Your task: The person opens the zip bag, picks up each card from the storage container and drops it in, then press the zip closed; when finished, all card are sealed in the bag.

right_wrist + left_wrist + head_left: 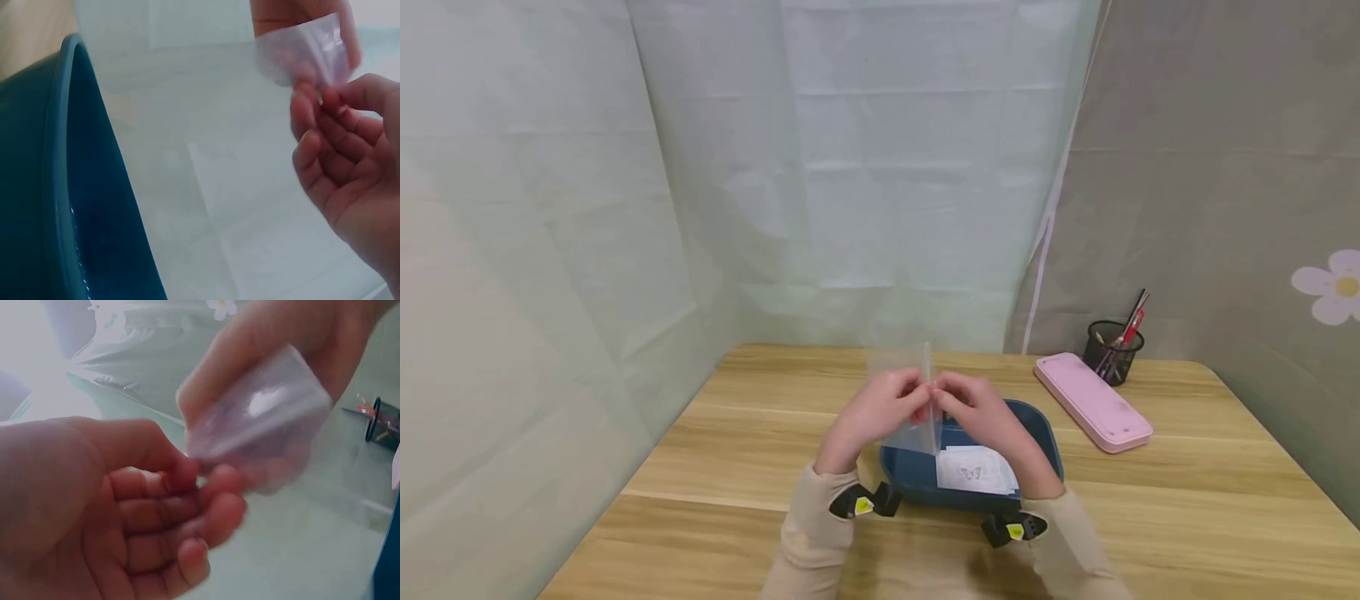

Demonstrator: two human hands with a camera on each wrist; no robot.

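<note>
In the head view a clear plastic bag (906, 440) is held up over the blue tray (1051, 442). My left hand (874, 410) pinches its edge between thumb and fingertips. Directly opposite, my right hand (983, 410) pinches the same edge, with the fingertips of both hands almost meeting. The left wrist view has the bag (269, 409) in front of the right hand, slightly blurred. From the right wrist, the bag (312, 50) partly covers the left hand (281, 11). White cards (973, 471), the top one bearing a butterfly print, lie inside the tray.
A pink case (1093, 402) lies on the wooden table (737, 450), right of the tray. Behind it stands a black mesh pen cup (1112, 354) with pens and a red-handled item. Pale cloth (880, 183) hangs behind the table and along its sides.
</note>
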